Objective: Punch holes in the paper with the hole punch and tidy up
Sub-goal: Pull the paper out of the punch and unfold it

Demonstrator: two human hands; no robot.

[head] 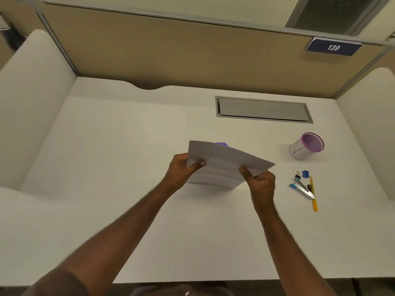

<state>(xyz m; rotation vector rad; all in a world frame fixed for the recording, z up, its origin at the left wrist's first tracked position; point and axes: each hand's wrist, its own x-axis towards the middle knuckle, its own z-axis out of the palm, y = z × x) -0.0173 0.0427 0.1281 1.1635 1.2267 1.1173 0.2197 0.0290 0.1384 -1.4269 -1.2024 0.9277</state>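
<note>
While the paper (222, 162) is held up off the surface (128, 146) by both hands, the step in hand is judged to be the squaring or lining-up of the sheets ahead of punching. The left hand (181, 169) is closed on the sheets' 9 o'clock edge, thumb pressed on top and fingers (177, 161) curled behind; the right hand (261, 182) pinches the edge toward 4 o'clock in the same way, so the stack is pinched at both ends and bowed slightly between. A sliver of purple, taken to be the punch (221, 144), shows just past the paper's 12 o'clock edge and is otherwise hidden; whether it touches the sheets cannot be told. Off toward 3 o'clock, well apart from the hands, a purple cup (306, 146) stands upright, and nearer the person lie a stapler (302, 189), a yellow pencil (313, 195), a binder clip (297, 175) and a small blue sharpener (305, 174), loosely grouped. No holes can be made out in the sheets. For the next move, the far edge would need to be levelled and slid squarely into the punch's slot, one hand freed to press.
</note>
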